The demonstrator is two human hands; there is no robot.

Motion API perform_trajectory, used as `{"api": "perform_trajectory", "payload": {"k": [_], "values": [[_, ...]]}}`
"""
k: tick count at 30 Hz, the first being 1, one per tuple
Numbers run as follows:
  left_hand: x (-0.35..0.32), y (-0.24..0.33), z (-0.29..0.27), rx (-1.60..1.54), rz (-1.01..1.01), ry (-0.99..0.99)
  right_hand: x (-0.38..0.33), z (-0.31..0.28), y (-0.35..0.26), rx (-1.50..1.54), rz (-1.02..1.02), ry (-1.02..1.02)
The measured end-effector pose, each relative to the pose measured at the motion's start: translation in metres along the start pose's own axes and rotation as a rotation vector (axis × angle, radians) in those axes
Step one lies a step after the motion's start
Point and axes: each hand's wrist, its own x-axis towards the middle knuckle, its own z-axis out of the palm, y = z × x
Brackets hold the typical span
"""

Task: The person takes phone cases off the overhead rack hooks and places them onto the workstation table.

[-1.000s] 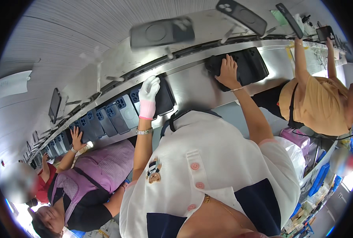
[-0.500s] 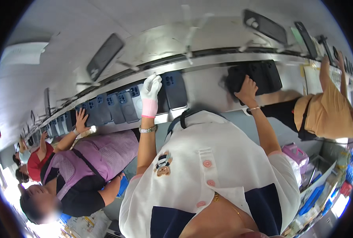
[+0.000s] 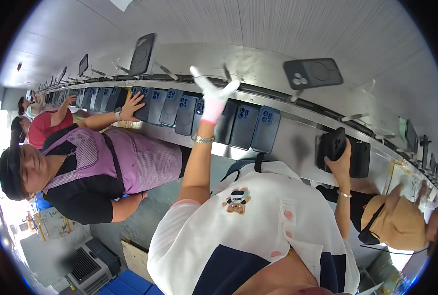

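1. While the head view a sec ago had the left hand (image 3: 213, 98), in a white glove w/ pink cuff, laid on the row of blue rectangular phone cases (image 3: 251, 127), it is now lifted off them. Its fingers are splayed wide and it grips nothing, up near the dark rail in the upper middle of the frame.
2. Right hand (image 3: 341, 155), bare, lay flat on the dark cases before. Now it's closed round one black rectangular phone case (image 3: 333, 143) at right of centre, thumb on the near face, just beside the other black cases (image 3: 362, 158) left on the grey steel shelf (image 3: 297, 142).
3. What that means, by my reading: the black case is picked up and in hand, and the blue row is let go of. The two hands are well apart.
4. Held case: long axis runs roughly up-down in frame, top leaning a bit right. Can't tell which end has the camera cut-out, as the hand covers part.
5. Blue cases stand side by side, long axes up-down too, with camera holes at their upper ends.
6. Around: a dark grey case on a hanger (image 3: 312, 73) sits at upper right. A co-worker in a purple apron (image 3: 130, 157) at left rests a hand (image 3: 133, 105) on the blue row. Another person in a tan top (image 3: 401, 221) is at lower right.
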Motion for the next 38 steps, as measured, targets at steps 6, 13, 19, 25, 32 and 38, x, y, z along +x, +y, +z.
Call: {"api": "perform_trajectory", "payload": {"k": [6, 13, 19, 25, 32, 38], "values": [[0.031, 0.034, 0.061, -0.595, -0.208, 0.037, 0.007, -0.068, -0.130, 0.948, -0.541, -0.278], [0.033, 0.052, 0.132, -0.848, -0.310, -0.570, 0.126, -0.104, -0.139, 0.739, -0.610, -0.203], [-0.009, 0.096, 0.177, -0.824, -0.277, -0.807, 0.114, -0.135, -0.073, 0.791, -0.541, -0.261], [-0.046, 0.141, 0.252, -0.811, -0.176, -0.835, 0.133, -0.164, -0.075, 0.236, -0.592, -0.076], [-0.093, 0.175, 0.343, -0.494, -0.174, -0.805, 0.169, -0.205, -0.029, -0.450, -0.611, -0.236], [-0.122, 0.152, 0.349, -0.321, -0.067, -0.979, 0.191, -0.258, 0.046, -0.158, -0.371, -0.184]]}}
